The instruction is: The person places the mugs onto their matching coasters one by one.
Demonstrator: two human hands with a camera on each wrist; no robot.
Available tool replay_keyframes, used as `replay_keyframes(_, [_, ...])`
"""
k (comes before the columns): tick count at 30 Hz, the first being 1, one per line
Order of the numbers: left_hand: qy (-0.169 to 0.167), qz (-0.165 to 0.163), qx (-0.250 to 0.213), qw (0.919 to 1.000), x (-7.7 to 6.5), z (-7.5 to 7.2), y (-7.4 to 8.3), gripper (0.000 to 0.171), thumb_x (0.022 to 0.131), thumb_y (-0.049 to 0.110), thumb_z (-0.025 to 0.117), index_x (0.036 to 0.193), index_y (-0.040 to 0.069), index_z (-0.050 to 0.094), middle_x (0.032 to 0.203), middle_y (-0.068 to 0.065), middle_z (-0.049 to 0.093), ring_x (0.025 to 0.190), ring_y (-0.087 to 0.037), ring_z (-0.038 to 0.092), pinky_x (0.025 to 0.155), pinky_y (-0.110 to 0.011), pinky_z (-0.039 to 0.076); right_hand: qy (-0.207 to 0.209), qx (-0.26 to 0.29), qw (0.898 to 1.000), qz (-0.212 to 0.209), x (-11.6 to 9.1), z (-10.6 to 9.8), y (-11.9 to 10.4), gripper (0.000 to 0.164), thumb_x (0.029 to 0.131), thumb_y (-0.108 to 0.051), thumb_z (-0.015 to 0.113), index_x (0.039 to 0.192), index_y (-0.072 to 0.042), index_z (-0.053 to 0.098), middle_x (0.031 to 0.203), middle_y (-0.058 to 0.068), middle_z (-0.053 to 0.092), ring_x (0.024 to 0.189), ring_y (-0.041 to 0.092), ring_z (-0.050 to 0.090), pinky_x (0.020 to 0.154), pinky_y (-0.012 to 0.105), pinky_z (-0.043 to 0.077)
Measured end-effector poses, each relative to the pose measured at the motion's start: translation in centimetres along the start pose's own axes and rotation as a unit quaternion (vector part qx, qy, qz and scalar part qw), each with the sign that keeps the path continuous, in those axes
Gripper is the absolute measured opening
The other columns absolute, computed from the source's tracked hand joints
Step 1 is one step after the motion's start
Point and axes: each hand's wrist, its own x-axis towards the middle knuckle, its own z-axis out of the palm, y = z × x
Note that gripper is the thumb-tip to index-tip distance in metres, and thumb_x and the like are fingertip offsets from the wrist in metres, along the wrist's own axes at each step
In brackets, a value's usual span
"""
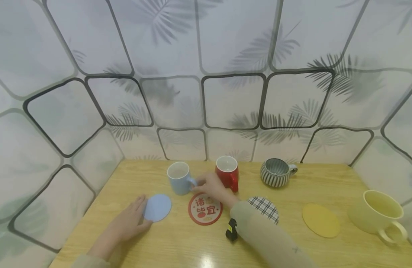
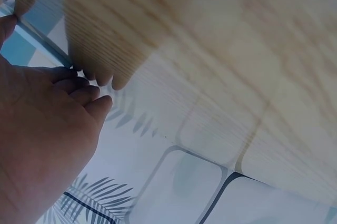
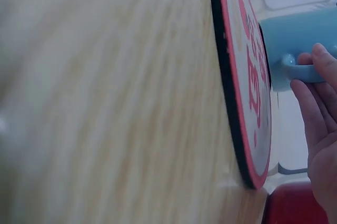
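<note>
A light blue mug (image 1: 179,181) is at the back left of the table, its handle (image 3: 305,72) facing right. My right hand (image 1: 211,186) pinches that handle between thumb and fingers. Whether the mug's base touches the table, I cannot tell. My left hand (image 1: 130,219) rests at the left edge of a round blue coaster (image 1: 158,207), with fingertips and thumb touching its rim. In the left wrist view, the left fingers (image 2: 87,89) lie low against the wood beside the coaster's thin edge. A red-rimmed coaster with printed characters (image 1: 205,209) lies just below the right hand.
Behind the right hand stands a red mug (image 1: 227,169). Farther right are a striped grey cup (image 1: 274,178) and a yellow mug (image 1: 366,216). A plaid coaster (image 1: 266,208), partly under the right forearm, and a yellow coaster (image 1: 321,220) lie on the wooden table (image 1: 179,245). Patterned walls surround the table.
</note>
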Motion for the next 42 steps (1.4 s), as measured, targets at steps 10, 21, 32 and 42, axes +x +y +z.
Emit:
replay_keyframes(10, [-0.002,-0.006,-0.001,1.0,-0.2,0.4,0.0,0.081,0.088,0.048,0.058,0.139,-0.011,0.035,0.147,-0.029,0.031,0.136,-0.042,0.03,0.109,-0.054,0.03,0.025,0.013,0.999,0.015,-0.7,1.0,-1.6,0.011,0.079,-0.03,0.076,0.078,-0.019,0.072,0.072,-0.003,0.068,0.06,0.008,0.055,0.049,0.024,0.049])
replay_keyframes(21, [0.004,-0.006,0.004,1.0,0.1,0.5,-0.1,0.081,0.088,0.048,0.058,0.139,-0.01,0.035,0.147,-0.028,0.031,0.136,-0.042,0.03,0.109,-0.054,0.03,0.061,0.01,0.998,-0.017,-0.8,1.3,-3.6,0.015,0.073,-0.03,0.081,0.08,-0.018,0.076,0.073,-0.009,0.068,0.067,0.004,0.052,0.059,0.019,0.048])
replay_keyframes(32, [0.003,-0.005,0.007,1.0,0.2,0.4,-0.2,0.08,0.088,0.047,0.058,0.139,-0.011,0.035,0.147,-0.028,0.031,0.136,-0.042,0.03,0.109,-0.054,0.03,0.1,0.025,0.992,-0.067,-1.5,2.9,-5.4,0.018,0.073,-0.028,0.081,0.086,-0.016,0.077,0.083,-0.006,0.074,0.076,0.0,0.06,0.073,0.018,0.052])
replay_keyframes(42, [0.017,-0.001,0.01,0.9998,0.1,0.5,-0.2,0.079,0.087,0.046,0.059,0.138,-0.01,0.037,0.146,-0.028,0.033,0.135,-0.042,0.032,0.108,-0.055,0.032,0.085,0.084,0.988,-0.099,-2.7,5.5,-5.9,0.014,0.073,-0.024,0.081,0.084,-0.016,0.077,0.082,-0.009,0.072,0.076,-0.001,0.06,0.072,0.016,0.052])
